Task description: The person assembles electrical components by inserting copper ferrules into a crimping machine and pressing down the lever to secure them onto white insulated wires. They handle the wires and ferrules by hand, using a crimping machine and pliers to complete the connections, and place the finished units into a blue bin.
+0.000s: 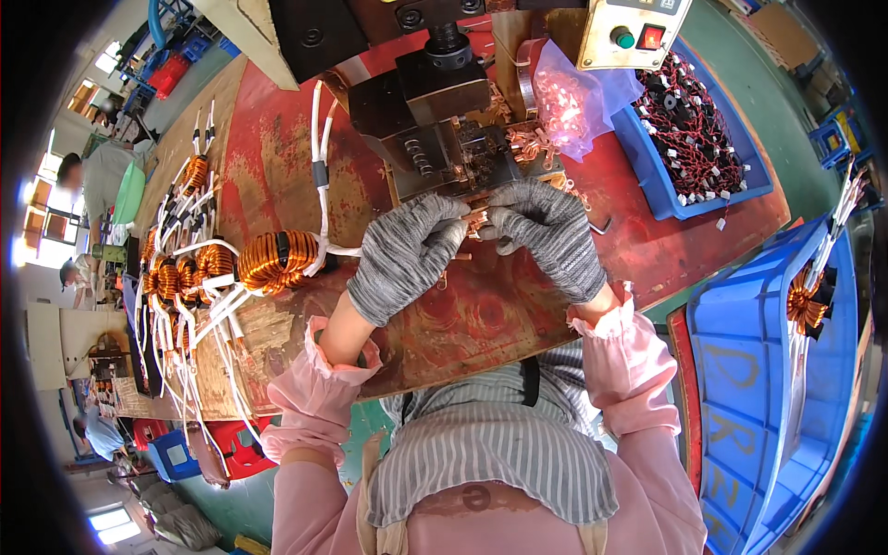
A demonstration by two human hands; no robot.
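Both my hands wear grey knitted gloves and meet in front of a dark metal press [453, 139]. My left hand [402, 252] is closed, and a white lead [344, 251] from a copper-wound ring coil [277, 260] runs into it. My right hand [550, 239] pinches beside the left fingertips. Small copper terminals [476, 223] show between the fingertips, just below the press tooling; the fingers partly cover them. A second white lead with a dark sleeve [321, 176] rises from the same coil and lies on the worn red table [462, 319].
Several more coils with white leads [190, 273] are heaped at left. A clear bag of copper terminals [564, 106] lies beside the press. Right of it stands a blue tray of small wired connectors [689, 139]. A large blue crate [740, 370] is at my right, below a control box [634, 35].
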